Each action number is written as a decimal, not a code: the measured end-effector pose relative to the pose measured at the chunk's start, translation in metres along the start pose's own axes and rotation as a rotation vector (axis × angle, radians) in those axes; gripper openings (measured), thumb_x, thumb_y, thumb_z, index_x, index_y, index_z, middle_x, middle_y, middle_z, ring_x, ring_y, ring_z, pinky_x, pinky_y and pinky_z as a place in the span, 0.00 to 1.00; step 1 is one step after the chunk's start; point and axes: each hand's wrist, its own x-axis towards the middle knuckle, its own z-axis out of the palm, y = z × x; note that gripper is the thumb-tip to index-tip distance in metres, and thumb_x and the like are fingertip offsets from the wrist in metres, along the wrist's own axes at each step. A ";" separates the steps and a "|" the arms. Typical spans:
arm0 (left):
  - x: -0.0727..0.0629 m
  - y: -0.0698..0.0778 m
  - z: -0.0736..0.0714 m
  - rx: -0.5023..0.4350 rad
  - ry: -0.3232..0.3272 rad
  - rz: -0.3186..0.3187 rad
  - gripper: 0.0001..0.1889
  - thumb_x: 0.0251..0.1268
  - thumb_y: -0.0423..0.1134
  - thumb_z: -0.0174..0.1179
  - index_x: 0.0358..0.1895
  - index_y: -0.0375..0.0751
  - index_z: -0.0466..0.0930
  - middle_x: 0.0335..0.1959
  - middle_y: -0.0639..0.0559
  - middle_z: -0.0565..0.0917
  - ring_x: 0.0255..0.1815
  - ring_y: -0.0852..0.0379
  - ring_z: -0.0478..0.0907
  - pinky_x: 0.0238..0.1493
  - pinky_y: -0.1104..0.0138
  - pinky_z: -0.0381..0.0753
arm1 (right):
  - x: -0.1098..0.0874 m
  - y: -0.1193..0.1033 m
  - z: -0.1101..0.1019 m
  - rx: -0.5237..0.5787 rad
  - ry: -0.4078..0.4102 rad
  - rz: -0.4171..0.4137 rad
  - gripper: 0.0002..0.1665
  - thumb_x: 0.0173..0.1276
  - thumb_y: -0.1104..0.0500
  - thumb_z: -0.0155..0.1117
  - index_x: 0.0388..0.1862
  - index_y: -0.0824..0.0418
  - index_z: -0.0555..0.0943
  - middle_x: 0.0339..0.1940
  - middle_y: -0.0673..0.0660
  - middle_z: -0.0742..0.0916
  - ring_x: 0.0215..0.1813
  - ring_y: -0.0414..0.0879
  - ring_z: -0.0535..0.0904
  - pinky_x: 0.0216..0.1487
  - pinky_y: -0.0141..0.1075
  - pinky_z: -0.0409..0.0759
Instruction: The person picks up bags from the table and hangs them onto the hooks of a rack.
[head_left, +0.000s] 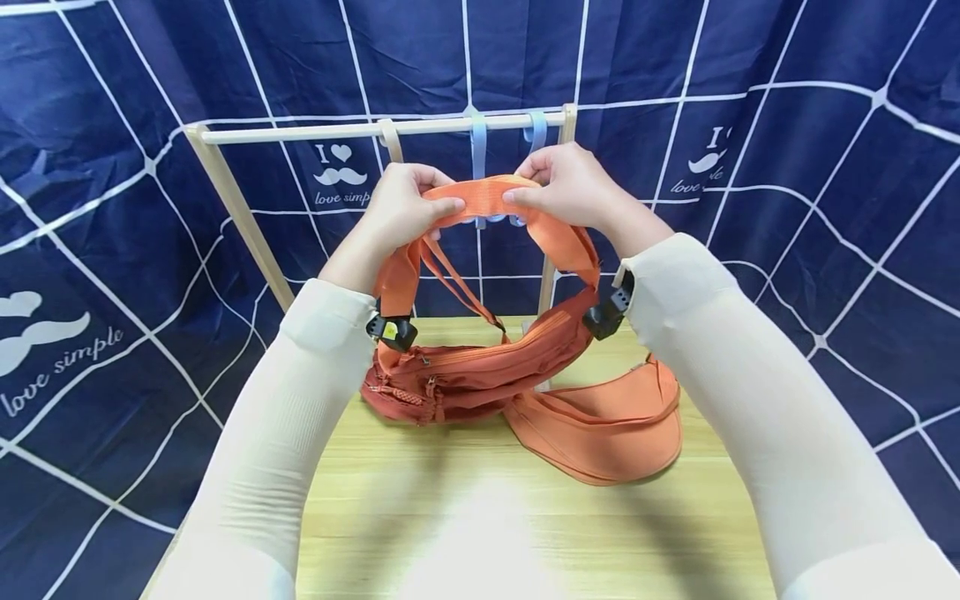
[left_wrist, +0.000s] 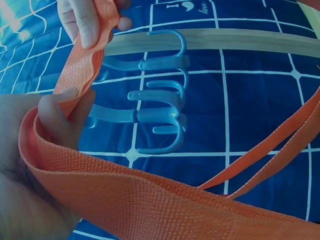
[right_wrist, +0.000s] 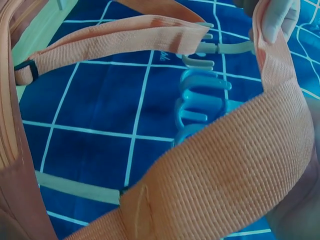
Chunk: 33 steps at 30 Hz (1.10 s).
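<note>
Both hands hold up the wide orange strap (head_left: 486,198) of a rust-red waist bag (head_left: 480,379) in front of the rack. My left hand (head_left: 408,204) pinches the strap left of its middle, thumb on the near face. A short way to the right, my right hand (head_left: 570,187) pinches it the same way. The bag hangs low below the strap, at the table's back part; whether it touches the wood I cannot tell. In the left wrist view the webbing (left_wrist: 125,195) loops round the left hand. A thin orange strap (right_wrist: 115,40) with a black buckle shows in the right wrist view.
Behind the hands stands a wooden rack with a white rail (head_left: 300,133). Blue hooks (head_left: 478,150) and a beige hook (head_left: 390,140) hang from it. An orange sun visor or cap-like piece (head_left: 607,433) lies on the wooden table (head_left: 375,517). Dark blue gridded cloth (head_left: 810,208) surrounds the table.
</note>
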 end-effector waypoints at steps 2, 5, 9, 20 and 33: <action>0.001 -0.001 0.000 -0.007 0.025 -0.019 0.09 0.62 0.38 0.65 0.43 0.40 0.84 0.29 0.44 0.81 0.14 0.53 0.75 0.26 0.63 0.81 | 0.001 -0.001 0.002 0.002 0.028 0.016 0.18 0.63 0.48 0.67 0.42 0.61 0.83 0.31 0.55 0.86 0.29 0.45 0.80 0.30 0.32 0.75; 0.003 -0.003 0.001 -0.018 0.067 -0.039 0.08 0.62 0.38 0.64 0.41 0.40 0.84 0.27 0.45 0.79 0.13 0.54 0.74 0.24 0.64 0.80 | 0.002 -0.004 0.006 -0.003 0.080 0.029 0.19 0.63 0.47 0.67 0.42 0.61 0.82 0.33 0.56 0.86 0.31 0.45 0.80 0.32 0.33 0.76; 0.007 -0.005 0.004 -0.033 0.142 -0.035 0.08 0.62 0.39 0.65 0.39 0.39 0.84 0.25 0.46 0.79 0.12 0.53 0.73 0.19 0.70 0.75 | 0.004 -0.008 0.011 -0.035 0.158 0.058 0.19 0.63 0.47 0.67 0.42 0.60 0.82 0.36 0.55 0.86 0.33 0.45 0.79 0.33 0.33 0.75; 0.016 -0.007 0.020 -0.031 0.310 -0.093 0.09 0.61 0.42 0.64 0.38 0.41 0.85 0.30 0.48 0.81 0.21 0.55 0.77 0.23 0.69 0.79 | 0.010 -0.009 0.031 -0.044 0.324 0.082 0.15 0.65 0.50 0.64 0.39 0.61 0.82 0.32 0.55 0.85 0.33 0.45 0.79 0.37 0.32 0.76; 0.020 -0.009 0.034 0.002 0.395 -0.137 0.08 0.60 0.43 0.62 0.36 0.44 0.85 0.26 0.51 0.82 0.17 0.56 0.77 0.22 0.70 0.78 | 0.013 -0.007 0.046 -0.074 0.414 0.151 0.13 0.64 0.49 0.63 0.35 0.58 0.81 0.32 0.53 0.84 0.38 0.48 0.78 0.39 0.35 0.75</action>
